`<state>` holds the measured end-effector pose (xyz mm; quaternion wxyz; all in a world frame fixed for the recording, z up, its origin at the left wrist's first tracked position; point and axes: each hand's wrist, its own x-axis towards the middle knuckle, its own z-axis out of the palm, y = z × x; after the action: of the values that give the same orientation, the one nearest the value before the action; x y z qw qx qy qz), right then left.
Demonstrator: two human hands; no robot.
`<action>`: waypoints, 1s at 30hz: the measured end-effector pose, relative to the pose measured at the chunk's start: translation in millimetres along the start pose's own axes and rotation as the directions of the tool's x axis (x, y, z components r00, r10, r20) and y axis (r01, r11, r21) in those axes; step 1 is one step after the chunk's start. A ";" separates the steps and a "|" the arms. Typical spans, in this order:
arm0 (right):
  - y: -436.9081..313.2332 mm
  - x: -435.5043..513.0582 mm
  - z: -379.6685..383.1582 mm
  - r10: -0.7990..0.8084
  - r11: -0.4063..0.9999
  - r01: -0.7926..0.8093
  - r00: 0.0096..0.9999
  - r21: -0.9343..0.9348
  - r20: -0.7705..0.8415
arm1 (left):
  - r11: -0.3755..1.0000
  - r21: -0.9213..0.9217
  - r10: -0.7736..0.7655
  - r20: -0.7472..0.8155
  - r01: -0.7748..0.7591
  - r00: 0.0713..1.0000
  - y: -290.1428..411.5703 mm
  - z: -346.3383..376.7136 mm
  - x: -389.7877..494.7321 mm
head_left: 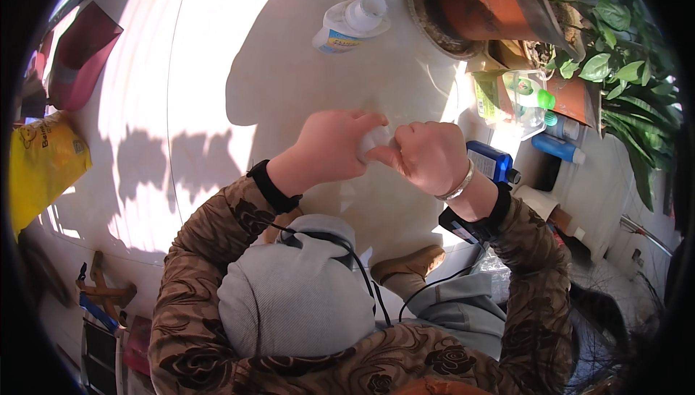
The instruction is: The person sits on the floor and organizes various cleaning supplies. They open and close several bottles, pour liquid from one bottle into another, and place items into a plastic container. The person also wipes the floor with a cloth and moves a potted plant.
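My left hand (328, 145) grips a small whitish object (373, 141) in front of my knees. From the other side my right hand (431, 151) pinches the same object, its thumb laid against it. The fingers cover much of it, so whether it is a cap or something else cannot be told. Beyond my hands, a white plastic bottle (353, 23) with a blue and yellow label stands on the pale floor (304, 80). Its wide white neck points away from me, to the upper right.
At right are a blue bottle (488, 160), a clear plastic box (524, 104) holding bottles, and a lighter blue bottle (556, 147). A terracotta pot (483, 4) stands behind them, near leafy plants (602, 67). A yellow bag (46, 161) sits at far left. Black cables cross my lap.
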<state>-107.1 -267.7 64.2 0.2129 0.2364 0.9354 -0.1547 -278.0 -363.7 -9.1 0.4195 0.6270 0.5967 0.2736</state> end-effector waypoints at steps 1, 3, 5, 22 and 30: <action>0.3 -1.5 -3.1 -0.019 1.000 0.019 0.999 -0.002 -0.038 | 1.000 0.007 0.028 -0.008 -0.028 1.000 0.6 0.3 1.5; 0.5 -4.2 -9.2 -0.112 0.992 0.121 0.970 0.029 -0.217 | 0.996 0.016 0.082 0.002 -0.082 0.997 2.7 0.5 4.7; 1.1 -6.3 -12.9 -0.210 0.969 0.241 0.913 0.049 -0.350 | 0.999 0.042 0.017 0.046 -0.019 0.999 4.7 -1.0 6.0; 29.9 -57.6 -28.8 0.342 0.887 -0.371 0.928 0.277 0.146 | 0.961 0.056 0.271 0.002 -0.270 0.963 70.1 17.0 52.5; 80.6 -110.2 -35.8 -0.094 0.975 0.185 0.846 0.124 -0.525 | 0.972 -0.100 0.236 0.420 -0.213 0.877 130.6 -6.6 101.9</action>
<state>10.1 -227.5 131.7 -0.0785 0.2176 0.9561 -0.1801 -201.7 -254.3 89.5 0.5214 0.7259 0.4060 0.1907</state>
